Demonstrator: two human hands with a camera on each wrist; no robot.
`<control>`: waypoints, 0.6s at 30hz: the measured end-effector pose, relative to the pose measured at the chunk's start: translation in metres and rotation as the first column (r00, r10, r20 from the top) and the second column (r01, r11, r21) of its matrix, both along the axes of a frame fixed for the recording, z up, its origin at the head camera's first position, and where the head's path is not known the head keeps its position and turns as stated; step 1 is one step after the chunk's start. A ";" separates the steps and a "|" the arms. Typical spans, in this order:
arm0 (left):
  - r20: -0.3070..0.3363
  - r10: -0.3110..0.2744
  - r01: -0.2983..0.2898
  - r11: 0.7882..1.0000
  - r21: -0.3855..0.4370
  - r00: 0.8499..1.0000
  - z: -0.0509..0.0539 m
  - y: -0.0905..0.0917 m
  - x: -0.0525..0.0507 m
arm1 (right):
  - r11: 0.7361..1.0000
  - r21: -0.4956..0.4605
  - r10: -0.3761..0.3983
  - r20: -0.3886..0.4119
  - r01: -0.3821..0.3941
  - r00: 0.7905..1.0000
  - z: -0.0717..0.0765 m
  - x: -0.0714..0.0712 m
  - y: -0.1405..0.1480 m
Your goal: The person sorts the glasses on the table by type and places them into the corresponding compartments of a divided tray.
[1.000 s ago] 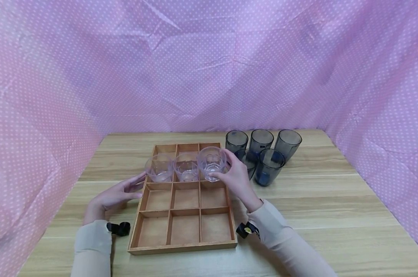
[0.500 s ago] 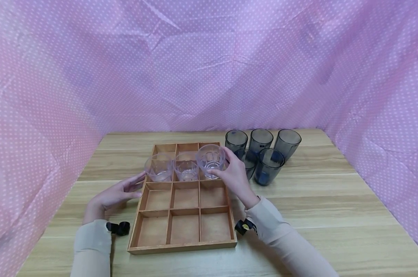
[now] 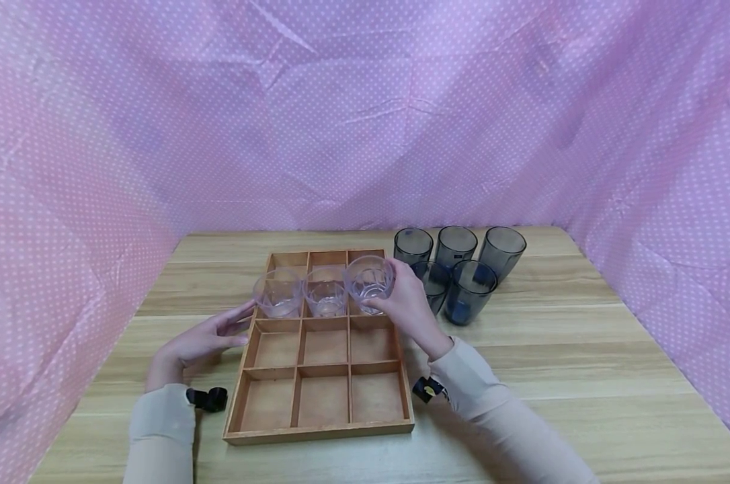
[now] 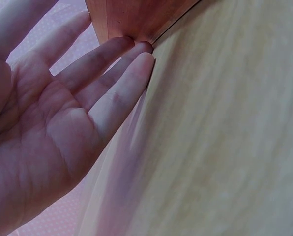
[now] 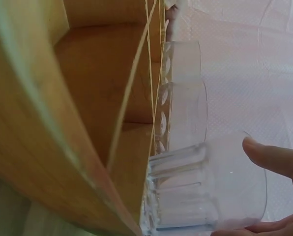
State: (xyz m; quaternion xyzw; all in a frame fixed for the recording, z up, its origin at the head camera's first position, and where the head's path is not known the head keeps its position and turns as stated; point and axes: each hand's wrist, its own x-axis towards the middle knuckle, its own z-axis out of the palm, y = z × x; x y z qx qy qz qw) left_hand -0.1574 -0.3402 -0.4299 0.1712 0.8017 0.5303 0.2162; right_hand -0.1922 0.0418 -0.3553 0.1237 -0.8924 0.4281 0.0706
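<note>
My right hand [image 3: 415, 308] holds a clear glass [image 3: 365, 274] between thumb and fingers at the right column of a wooden compartment tray [image 3: 319, 437]. In the right wrist view, this glass [image 5: 210, 184] leans against the line of the others, its base at the tray's dividers. Two more clear glasses stand to its left, a middle one [image 3: 325, 296] and a left one [image 3: 278, 296]. My left hand [image 3: 201, 341] lies at the tray's left side. Its fingers [image 4: 119, 96] are extended in the left wrist view, fingertips at the tray's wall [image 4: 131, 19].
Several dark grey glasses, one of them a front glass [image 3: 466, 302], stand upright just right of the tray, close to my right hand. Pink dotted cloth [image 3: 365, 134] hangs behind and beside the wooden table [image 3: 583, 376].
The glass in my right hand rises very slightly, then sinks back, and ends a touch farther left. My left hand and the tray stay put.
</note>
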 end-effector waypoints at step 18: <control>0.030 0.017 -0.018 1.000 0.015 0.999 0.001 0.004 0.006 | 0.994 0.093 0.047 0.064 -0.053 0.997 -0.002 -0.001 -0.001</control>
